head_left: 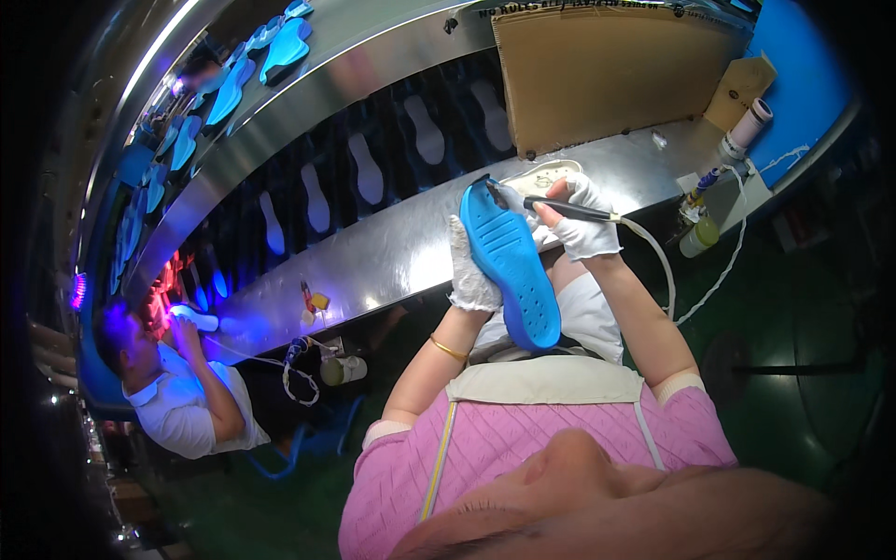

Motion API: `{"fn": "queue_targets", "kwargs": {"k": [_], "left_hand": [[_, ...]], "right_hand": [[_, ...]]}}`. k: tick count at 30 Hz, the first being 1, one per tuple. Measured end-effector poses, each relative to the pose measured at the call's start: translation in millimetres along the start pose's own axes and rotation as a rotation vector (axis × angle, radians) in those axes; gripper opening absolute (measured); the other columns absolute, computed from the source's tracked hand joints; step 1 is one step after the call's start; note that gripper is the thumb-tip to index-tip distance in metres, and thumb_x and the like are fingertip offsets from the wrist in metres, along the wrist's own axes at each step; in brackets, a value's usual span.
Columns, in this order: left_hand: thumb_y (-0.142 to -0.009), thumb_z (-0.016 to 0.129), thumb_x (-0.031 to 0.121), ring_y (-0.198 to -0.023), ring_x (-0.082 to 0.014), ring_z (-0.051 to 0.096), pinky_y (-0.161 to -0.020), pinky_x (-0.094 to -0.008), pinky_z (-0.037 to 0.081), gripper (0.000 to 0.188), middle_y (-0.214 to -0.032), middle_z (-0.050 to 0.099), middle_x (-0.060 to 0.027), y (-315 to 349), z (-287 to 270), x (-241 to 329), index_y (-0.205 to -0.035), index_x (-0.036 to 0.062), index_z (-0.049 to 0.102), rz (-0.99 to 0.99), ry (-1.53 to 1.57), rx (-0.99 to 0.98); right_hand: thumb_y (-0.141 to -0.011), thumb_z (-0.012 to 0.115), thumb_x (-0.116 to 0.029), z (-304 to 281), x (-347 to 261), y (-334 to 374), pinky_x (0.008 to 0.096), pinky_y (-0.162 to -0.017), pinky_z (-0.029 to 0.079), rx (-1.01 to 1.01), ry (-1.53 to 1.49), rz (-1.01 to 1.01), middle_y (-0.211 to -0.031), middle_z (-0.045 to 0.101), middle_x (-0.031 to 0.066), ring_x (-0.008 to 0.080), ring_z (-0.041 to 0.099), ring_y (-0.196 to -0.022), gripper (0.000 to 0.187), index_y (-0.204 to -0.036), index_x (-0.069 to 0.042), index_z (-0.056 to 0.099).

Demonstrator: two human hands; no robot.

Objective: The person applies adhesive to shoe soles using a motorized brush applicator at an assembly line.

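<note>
A blue shoe sole point(511, 257) with grooves and small holes stands tilted in front of me. My left hand point(474, 271), in a white glove with a gold bracelet above the wrist, is wrapped round its left edge. Over the sole's upper end, my right hand point(583, 210) pinches a black-handled brush point(569, 211) fed by a pale hose point(653, 245). Its fingers are partly wrapped in white cloth. The brush's tip lies at the sole's top edge; whether it touches is hard to tell. Behind my right hand, a cream sole point(546, 174) rests on the metal bench.
Beyond the metal bench point(411, 254) runs a dark conveyor with several pale soles point(366, 170); blue soles point(285, 49) lie on the upper shelf. Cardboard point(616, 79) stands at the back. Bottles point(698, 237) hang at right. A co-worker point(191, 392) sits at left, holding a sole.
</note>
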State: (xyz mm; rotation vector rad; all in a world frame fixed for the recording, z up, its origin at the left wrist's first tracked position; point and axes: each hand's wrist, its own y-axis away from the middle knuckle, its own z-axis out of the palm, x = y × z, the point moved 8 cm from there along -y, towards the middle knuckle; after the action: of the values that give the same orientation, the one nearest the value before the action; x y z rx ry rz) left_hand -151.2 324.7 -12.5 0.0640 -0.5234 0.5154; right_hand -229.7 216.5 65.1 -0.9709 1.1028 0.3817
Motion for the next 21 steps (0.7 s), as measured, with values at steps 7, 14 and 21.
{"fn": "queue_targets", "kwargs": {"k": [7, 14, 21], "left_hand": [[-0.084, 0.042, 0.072, -0.118, -0.03, 0.052, -0.102, -0.0428, 0.043, 0.084, -0.134, 0.048, -0.0162, -17, -5, -2, -0.139, 0.0082, 0.038, 0.01, 0.032, 0.027], [-0.082, 0.044, 0.073, -0.12, -0.0308, 0.051, -0.102, -0.0439, 0.043, 0.089, -0.134, 0.047, -0.0174, -21, -25, 14, -0.14, 0.0065, 0.036, 0.018, -0.128, 0.128], [-0.083, 0.037, 0.076, -0.119, -0.0365, 0.051, -0.101, -0.048, 0.044, 0.092, -0.134, 0.047, -0.0215, -26, -33, 18, -0.14, 0.0045, 0.036, -0.063, -0.058, 0.061]], "right_hand": [[-0.08, 0.069, 0.0, 22, 7, 9, 0.022, -0.066, 0.049, -0.141, 0.042, 0.023, -0.081, 0.062, 0.0037, 0.0083, 0.059, -0.069, 0.02, -0.094, -0.006, 0.057], [-0.078, 0.066, 0.006, 38, 2, 16, 0.021, -0.061, 0.049, -0.306, 0.211, -0.089, -0.081, 0.06, 0.0035, 0.0079, 0.06, -0.065, 0.021, -0.093, -0.005, 0.058], [-0.078, 0.069, 0.002, 33, 12, 32, 0.0228, -0.061, 0.05, -0.247, 0.126, -0.006, -0.076, 0.063, 0.0061, 0.0093, 0.062, -0.066, 0.015, -0.089, -0.003, 0.06]]}}
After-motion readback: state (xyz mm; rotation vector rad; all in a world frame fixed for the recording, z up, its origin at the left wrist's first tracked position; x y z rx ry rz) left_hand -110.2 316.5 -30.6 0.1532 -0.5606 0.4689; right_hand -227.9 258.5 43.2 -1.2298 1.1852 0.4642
